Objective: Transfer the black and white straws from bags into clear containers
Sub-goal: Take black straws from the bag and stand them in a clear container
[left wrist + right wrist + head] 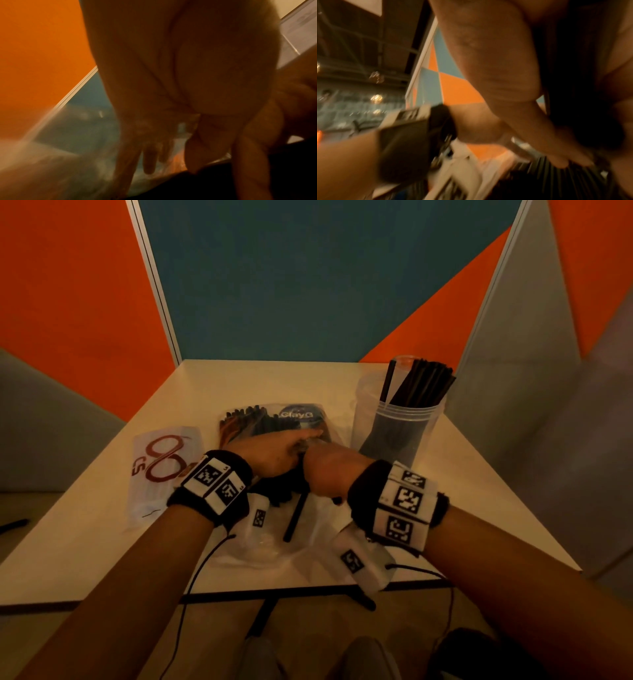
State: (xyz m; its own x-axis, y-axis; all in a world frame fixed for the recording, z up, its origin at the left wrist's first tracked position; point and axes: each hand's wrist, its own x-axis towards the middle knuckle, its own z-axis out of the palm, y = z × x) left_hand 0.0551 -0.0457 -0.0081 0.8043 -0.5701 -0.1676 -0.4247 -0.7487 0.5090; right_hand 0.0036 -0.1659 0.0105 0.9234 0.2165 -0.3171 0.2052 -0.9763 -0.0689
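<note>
A clear bag of black straws (263, 422) lies in the middle of the table (462, 474). My left hand (274, 450) rests on it with straight fingers (149, 162), which show blurred through the bag's film beside the thumb. Just to its right, my right hand (325, 470) grips a dark bundle of black straws (573, 115) at the bag's near end, fingers curled round it. One loose black straw (294, 518) lies on the plastic near me. A clear container (400, 419) at the right holds several upright black straws.
A second flat bag with a red "8" logo (161, 470) lies at the left of the table. Orange, blue and grey partition panels close in the back and both sides. Cables hang from my wrists over the near table edge (274, 590).
</note>
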